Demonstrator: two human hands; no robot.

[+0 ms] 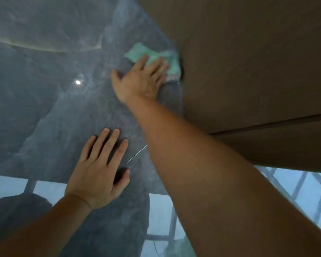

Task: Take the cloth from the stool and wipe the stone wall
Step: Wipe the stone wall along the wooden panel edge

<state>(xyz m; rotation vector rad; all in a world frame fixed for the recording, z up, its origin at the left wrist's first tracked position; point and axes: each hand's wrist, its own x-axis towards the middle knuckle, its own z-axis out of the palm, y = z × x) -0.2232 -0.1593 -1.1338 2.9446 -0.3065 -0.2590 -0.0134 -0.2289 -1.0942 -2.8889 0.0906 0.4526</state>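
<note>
A glossy dark grey stone wall [50, 112] fills the left and middle of the view. My right hand [139, 80] presses a crumpled mint-green cloth [156, 56] flat against the stone, right beside the edge of a brown panel. The cloth sticks out above and to the right of my fingers. My left hand [98, 173] rests lower down on the stone, palm flat, fingers spread, holding nothing. The stool is not in view.
A brown wooden panel [248, 62] with a horizontal seam juts out on the right, meeting the stone. Ceiling lights and a bright window grid [161, 216] reflect in the polished stone along the bottom.
</note>
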